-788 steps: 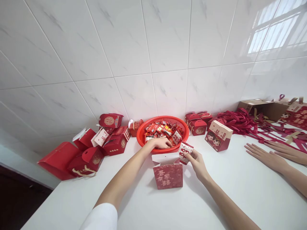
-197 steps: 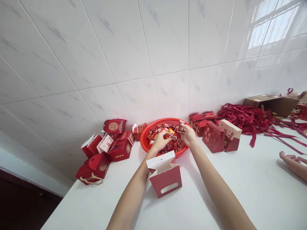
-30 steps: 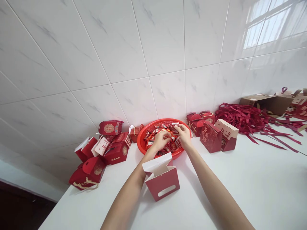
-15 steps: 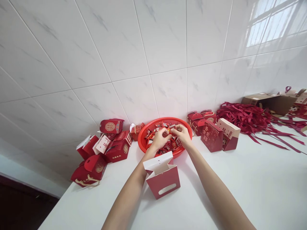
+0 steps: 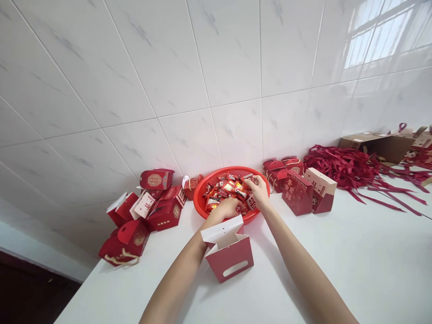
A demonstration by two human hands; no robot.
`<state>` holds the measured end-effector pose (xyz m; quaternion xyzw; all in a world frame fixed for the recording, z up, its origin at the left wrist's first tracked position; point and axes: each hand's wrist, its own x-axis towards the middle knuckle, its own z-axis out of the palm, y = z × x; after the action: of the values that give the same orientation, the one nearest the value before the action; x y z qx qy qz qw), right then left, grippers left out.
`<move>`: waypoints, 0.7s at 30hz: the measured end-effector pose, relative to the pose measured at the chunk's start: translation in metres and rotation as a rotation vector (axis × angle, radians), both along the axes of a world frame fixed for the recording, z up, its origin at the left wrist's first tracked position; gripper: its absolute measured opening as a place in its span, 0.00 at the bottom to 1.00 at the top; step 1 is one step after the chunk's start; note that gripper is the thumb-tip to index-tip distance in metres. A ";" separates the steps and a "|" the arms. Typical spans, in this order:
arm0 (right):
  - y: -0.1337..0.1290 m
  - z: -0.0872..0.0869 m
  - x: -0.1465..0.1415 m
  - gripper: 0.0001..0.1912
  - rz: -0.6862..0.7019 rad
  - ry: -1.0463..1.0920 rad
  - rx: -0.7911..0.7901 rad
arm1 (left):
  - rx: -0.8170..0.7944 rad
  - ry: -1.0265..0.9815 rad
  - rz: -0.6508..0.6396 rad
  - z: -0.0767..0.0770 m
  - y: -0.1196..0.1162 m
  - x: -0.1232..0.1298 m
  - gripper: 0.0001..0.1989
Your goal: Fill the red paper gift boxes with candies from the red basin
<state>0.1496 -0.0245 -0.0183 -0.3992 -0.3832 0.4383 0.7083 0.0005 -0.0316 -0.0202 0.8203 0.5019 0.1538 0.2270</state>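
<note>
A red oval plastic basket (image 5: 199, 204) holds many wrapped candies (image 5: 229, 185), mostly red with some yellow. My left hand (image 5: 229, 208) is closed low over the basket's near side, its fingers curled down; a bit of red shows at the fingertips, but what they grip is hidden. At the right side of the basket, my right hand (image 5: 259, 191) pinches a small wrapped candy between thumb and fingers. An open red gift box (image 5: 229, 261) with a white inside and an oval cutout stands upright in front of the basket, between my forearms.
Several red gift boxes (image 5: 164, 216) cluster at the left, some with rope handles. Right of the basket stand more boxes (image 5: 297, 193). Beyond them lie a heap of dark red ribbons (image 5: 340, 166) and an open cardboard box (image 5: 378, 144). A tiled wall (image 5: 236, 130) backs the white table (image 5: 320, 261).
My hands were together over the middle of the basket and are now apart. My left hand has moved down toward the near rim; my right hand has shifted slightly right. The open box stays put.
</note>
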 end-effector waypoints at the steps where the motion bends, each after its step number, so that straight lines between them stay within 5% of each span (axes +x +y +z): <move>1: 0.000 0.000 0.000 0.16 -0.009 0.005 0.001 | -0.003 -0.012 -0.005 0.002 -0.001 0.000 0.11; 9: -0.003 0.005 0.000 0.15 0.020 -0.009 0.050 | 0.168 -0.243 0.084 0.009 0.011 0.003 0.30; 21: -0.008 0.008 -0.001 0.19 0.076 -0.025 0.066 | 0.181 -0.445 0.163 0.013 0.010 0.000 0.29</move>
<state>0.1484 -0.0323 -0.0099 -0.3661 -0.4212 0.4470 0.6991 0.0004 -0.0221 -0.0069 0.7401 0.4883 0.3926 0.2445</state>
